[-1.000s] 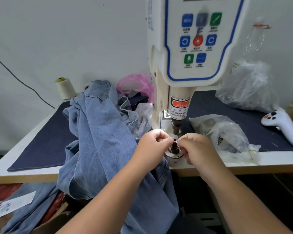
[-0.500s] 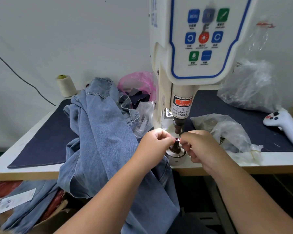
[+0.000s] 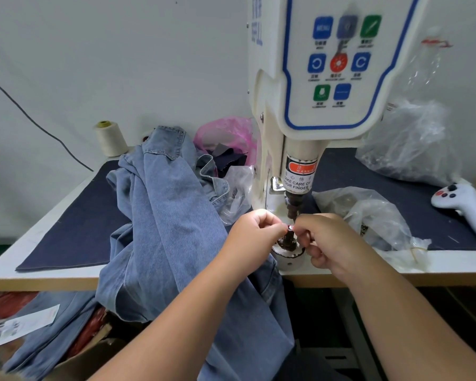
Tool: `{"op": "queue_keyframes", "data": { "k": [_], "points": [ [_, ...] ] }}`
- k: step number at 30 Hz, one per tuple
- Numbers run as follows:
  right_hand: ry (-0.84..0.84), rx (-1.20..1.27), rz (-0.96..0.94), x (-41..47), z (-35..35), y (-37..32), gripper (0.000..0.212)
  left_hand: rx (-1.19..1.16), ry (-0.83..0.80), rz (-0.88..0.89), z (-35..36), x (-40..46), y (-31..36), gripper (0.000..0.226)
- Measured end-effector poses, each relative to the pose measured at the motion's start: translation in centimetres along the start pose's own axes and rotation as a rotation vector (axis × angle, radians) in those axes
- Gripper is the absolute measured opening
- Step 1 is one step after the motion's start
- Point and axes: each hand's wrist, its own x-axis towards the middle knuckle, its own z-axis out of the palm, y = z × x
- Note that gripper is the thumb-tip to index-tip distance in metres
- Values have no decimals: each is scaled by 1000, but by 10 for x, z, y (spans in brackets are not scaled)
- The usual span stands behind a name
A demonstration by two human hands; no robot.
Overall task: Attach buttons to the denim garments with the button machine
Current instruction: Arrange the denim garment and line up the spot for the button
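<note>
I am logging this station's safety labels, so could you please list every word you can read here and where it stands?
"WARNING": red band of the sticker on the button machine ram.
"TAKE CARE OF YOUR FINGER": same sticker, partly cut off.
"MENU": top left blue button.
Other button captions, side lettering and paper tag: too blurred.

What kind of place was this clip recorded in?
Most likely a garment workshop or small clothing factory. A button machine with a control panel and finger-warning label stands on a work table; denim garments are heaped over the table edge, and a cone of thread stands by the wall.
</note>
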Motion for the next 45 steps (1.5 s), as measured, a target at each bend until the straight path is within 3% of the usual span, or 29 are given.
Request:
{"op": "queue_keyframes", "data": {
  "k": [14, 25, 28, 31, 36, 42, 45],
  "points": [
    [-36, 70, 44, 4, -1, 1, 19, 4, 74, 21, -6, 4, 0, 21],
    [-76, 115, 2, 4, -4, 6, 17, 85, 111, 27, -20, 6, 7, 11],
    [-79, 161, -45, 3, -10, 12, 26, 103, 46, 53, -27, -3, 10, 12],
    [-91, 208, -107, -2, -17, 23, 27, 122, -163, 82, -34, -16, 14, 13],
    [-115, 224, -146, -14, -23, 43, 23, 611, -474, 186, -40, -35, 22, 1],
    [-146, 218, -174, -28, -19, 57, 28, 1158, -483, 503, -38, -57, 8, 36],
    [-141, 185, -155, -34, -18, 62, 38, 1285, -449, 565, -36, -64, 0, 29]
  ]
}}
